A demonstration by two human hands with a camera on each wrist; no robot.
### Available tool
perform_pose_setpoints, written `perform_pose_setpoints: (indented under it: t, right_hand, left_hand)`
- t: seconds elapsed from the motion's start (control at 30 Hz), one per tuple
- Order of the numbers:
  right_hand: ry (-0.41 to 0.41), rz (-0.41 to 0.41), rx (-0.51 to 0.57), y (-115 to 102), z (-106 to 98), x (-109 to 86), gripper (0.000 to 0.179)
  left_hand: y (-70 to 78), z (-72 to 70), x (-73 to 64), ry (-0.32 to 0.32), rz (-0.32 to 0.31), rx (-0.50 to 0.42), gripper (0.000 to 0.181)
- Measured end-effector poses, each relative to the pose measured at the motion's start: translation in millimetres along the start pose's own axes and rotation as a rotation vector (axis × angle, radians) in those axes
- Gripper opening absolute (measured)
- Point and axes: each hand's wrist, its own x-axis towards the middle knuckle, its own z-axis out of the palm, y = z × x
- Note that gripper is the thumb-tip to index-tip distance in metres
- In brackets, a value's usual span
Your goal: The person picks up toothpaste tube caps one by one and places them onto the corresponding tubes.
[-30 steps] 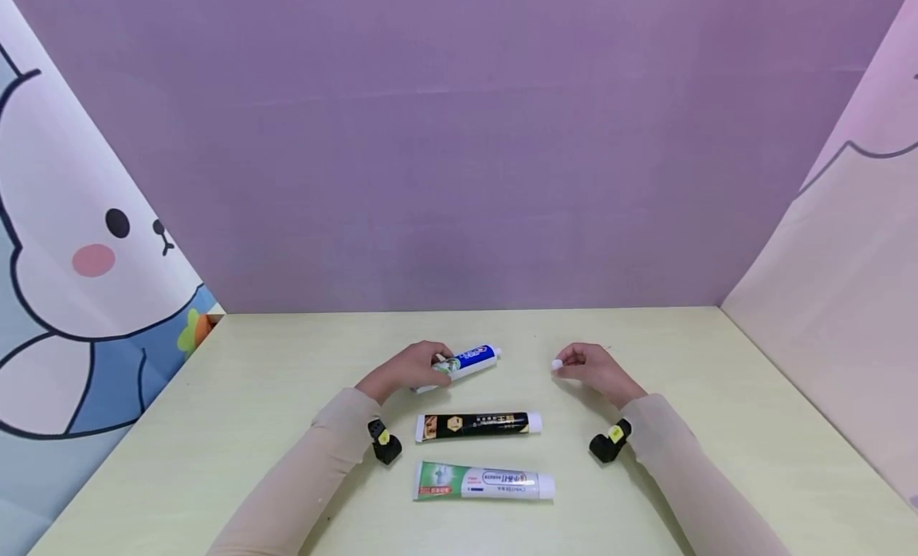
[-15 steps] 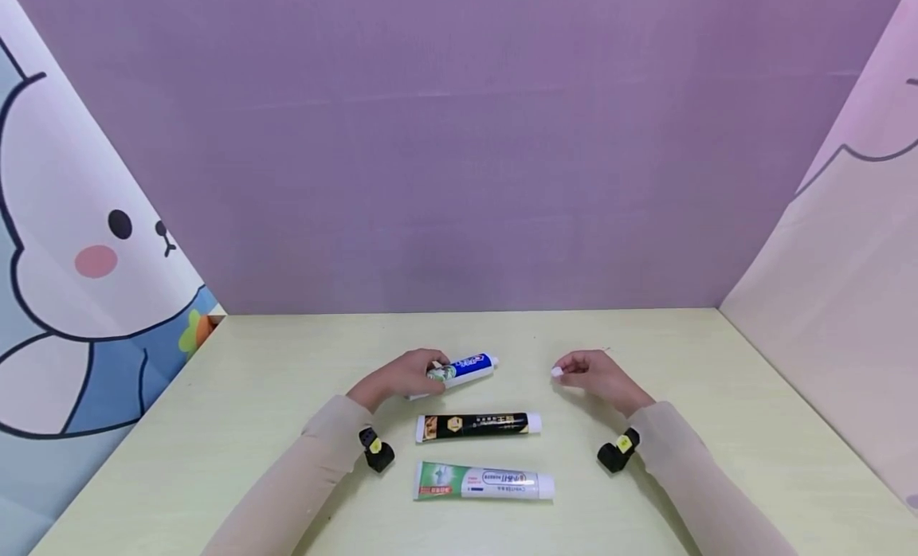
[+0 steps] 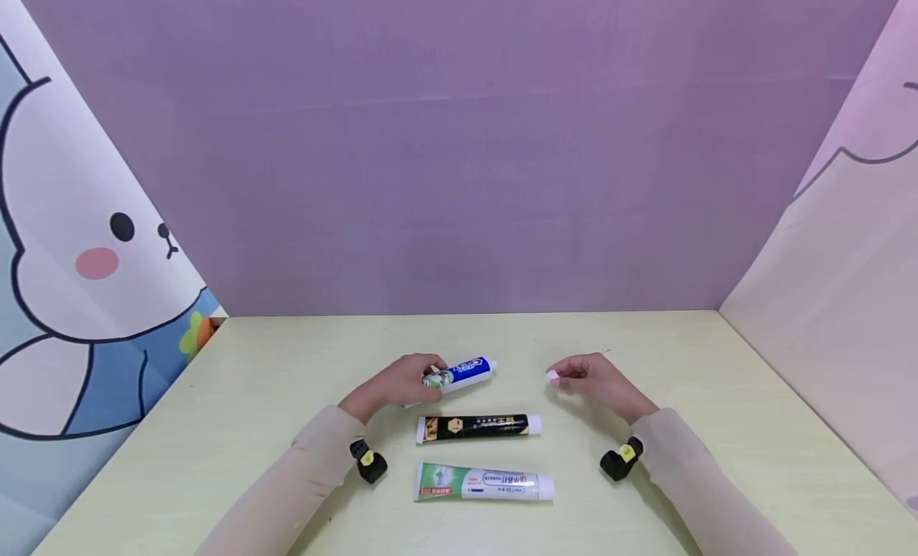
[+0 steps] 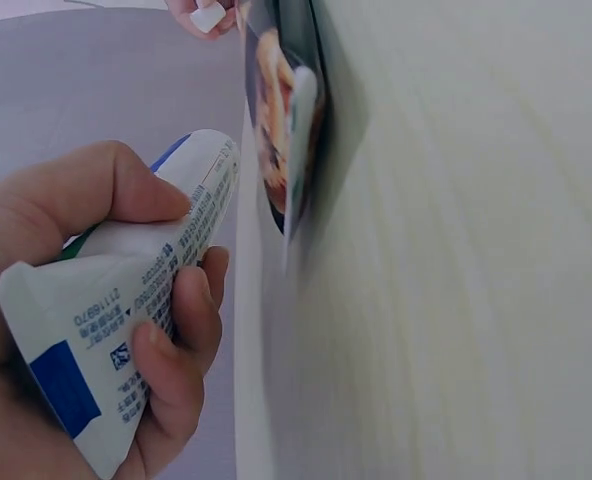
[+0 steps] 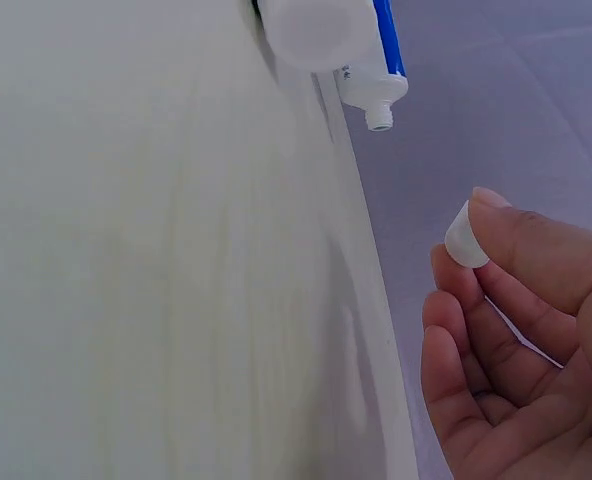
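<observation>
My left hand [image 3: 402, 381] grips a blue and white toothpaste tube [image 3: 469, 372] around its rear half, its nozzle end pointing right. In the left wrist view the thumb and fingers curl round the tube's crimped, printed end [image 4: 106, 330]. A bare threaded nozzle [image 5: 379, 116] shows on this tube in the right wrist view. To the right, my right hand [image 3: 598, 381] pinches a small white cap [image 5: 464, 240] between thumb and forefinger, apart from the tube.
A black toothpaste tube [image 3: 479, 427] with a white cap lies nearer me on the pale table [image 3: 287, 341]. Closer still lies a green and white toothpaste tube [image 3: 484, 483], also capped. A purple panel [image 3: 459, 182] stands along the table's back edge.
My left hand has drawn the blue and white tube slightly left and nearer. The right hand, still pinching the cap, has come slightly nearer; the other two tubes stay put.
</observation>
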Motion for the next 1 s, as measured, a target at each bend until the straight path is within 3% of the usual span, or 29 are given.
perform_pose_setpoints:
  t: [0.33,1.0]
  right_hand:
    - [-0.002,-0.056,0.010,-9,5,-2.4,0.024]
    - [0.029,-0.103,-0.006,-28,14,-11.2,0.024]
  left_hand:
    - [13.6,-4.1,-11.4,0.021,0.052,-0.010,0.046]
    - [33.1,-2.1,-29.1,-0.038,0.222,-0.042,0.044]
